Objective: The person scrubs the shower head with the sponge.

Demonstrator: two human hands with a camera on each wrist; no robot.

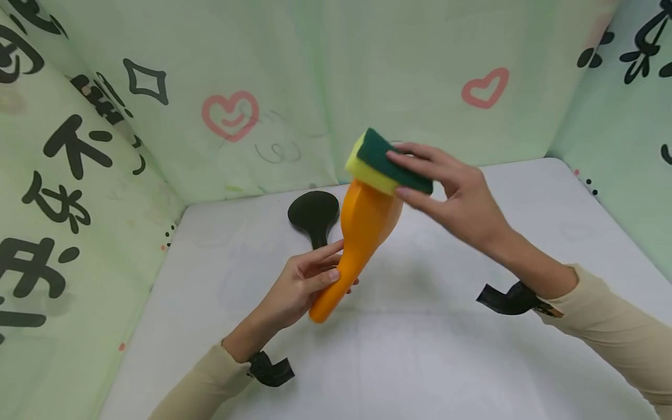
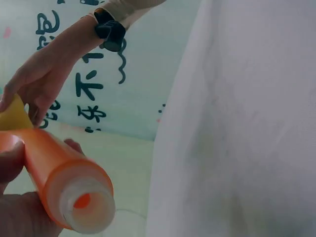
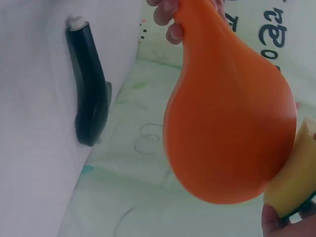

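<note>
Fingers of the left hand (image 1: 301,286) grip the orange scoop (image 1: 362,233) by its handle, above the table (image 1: 472,350).
Right hand (image 1: 457,192) pinches the sponge (image 1: 385,163) against its rim; scoop likely light, rigid, smooth; the handle suits holding.

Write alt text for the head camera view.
A right hand presses a yellow and green sponge against the top of an orange spoon, which the left hand holds up by its handle. A black spoon lies behind them on the white table.
</note>
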